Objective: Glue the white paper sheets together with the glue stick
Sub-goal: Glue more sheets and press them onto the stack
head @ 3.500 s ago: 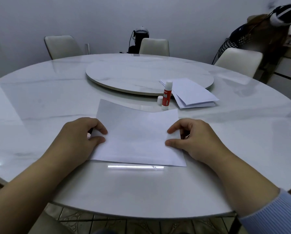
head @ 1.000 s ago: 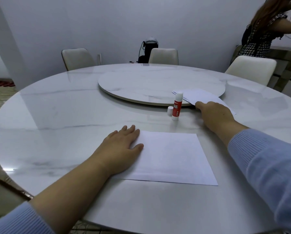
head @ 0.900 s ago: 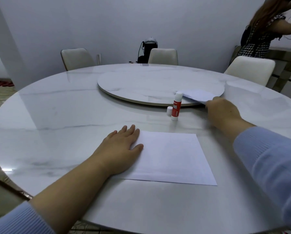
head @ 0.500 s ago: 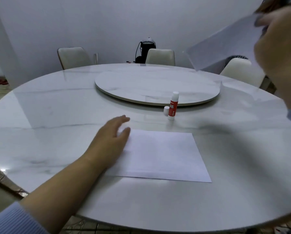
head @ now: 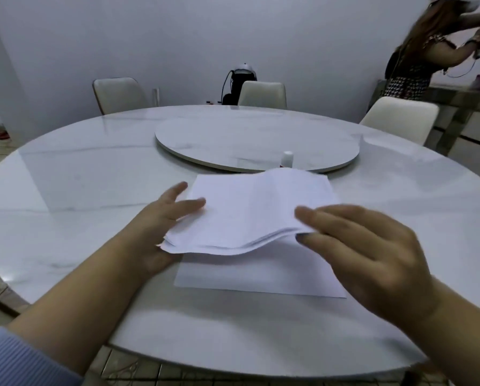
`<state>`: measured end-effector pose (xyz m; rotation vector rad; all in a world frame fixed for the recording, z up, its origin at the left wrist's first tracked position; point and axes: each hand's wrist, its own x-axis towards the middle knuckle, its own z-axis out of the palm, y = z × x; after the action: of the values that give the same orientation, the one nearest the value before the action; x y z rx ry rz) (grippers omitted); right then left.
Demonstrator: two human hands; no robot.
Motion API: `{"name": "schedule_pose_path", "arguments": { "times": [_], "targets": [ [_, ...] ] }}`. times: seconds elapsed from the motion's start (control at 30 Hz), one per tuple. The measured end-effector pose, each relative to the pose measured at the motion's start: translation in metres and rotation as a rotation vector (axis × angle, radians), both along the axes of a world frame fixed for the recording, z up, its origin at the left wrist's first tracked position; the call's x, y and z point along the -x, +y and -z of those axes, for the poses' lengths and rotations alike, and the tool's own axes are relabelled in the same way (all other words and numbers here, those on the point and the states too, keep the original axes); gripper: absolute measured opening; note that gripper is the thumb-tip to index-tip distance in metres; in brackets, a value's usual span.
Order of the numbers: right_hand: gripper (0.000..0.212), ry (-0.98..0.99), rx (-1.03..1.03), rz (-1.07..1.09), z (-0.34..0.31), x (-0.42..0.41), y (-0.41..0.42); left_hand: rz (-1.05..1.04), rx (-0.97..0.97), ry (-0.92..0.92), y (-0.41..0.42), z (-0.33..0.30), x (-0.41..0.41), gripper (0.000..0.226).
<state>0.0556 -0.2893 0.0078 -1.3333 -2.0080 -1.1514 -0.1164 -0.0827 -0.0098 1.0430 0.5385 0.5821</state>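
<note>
The stack of white sheets [head: 250,210] that lay by the turntable [head: 257,140] a second ago now hangs over the single sheet [head: 261,274] on the bench [head: 66,190]. The left hand [head: 160,229] supports its near-left corner from below, thumb on top; the right hand [head: 372,257] pinches its right edge. Behind the stack, only the white top of the glue stick [head: 287,160] shows, upright.

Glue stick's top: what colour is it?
White on the glue stick, seen in the head view, above the paper stack.
</note>
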Motion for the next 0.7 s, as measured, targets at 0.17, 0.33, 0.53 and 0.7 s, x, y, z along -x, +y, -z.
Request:
{"name": "schedule_pose_path", "arguments": {
  "times": [0.17,0.33,0.53,0.7],
  "targets": [
    [0.022,0.916,0.161,0.017,0.028,-0.013,-0.001,-0.061,-0.225,-0.101,-0.006,-0.006,0.0,0.043],
    [0.057,2.144,0.534,-0.573,0.014,-0.024,0.004,-0.047,-0.25,-0.012,-0.008,-0.001,-0.002,0.021],
    [0.027,2.119,0.469,-0.287,-0.002,-0.033,0.018,-0.061,-0.268,0.051,-0.006,-0.001,-0.001,0.024],
    [0.02,1.865,0.396,0.052,0.013,-0.028,0.023,-0.061,-0.353,0.197,-0.003,0.003,0.002,0.03]
  ]
}}
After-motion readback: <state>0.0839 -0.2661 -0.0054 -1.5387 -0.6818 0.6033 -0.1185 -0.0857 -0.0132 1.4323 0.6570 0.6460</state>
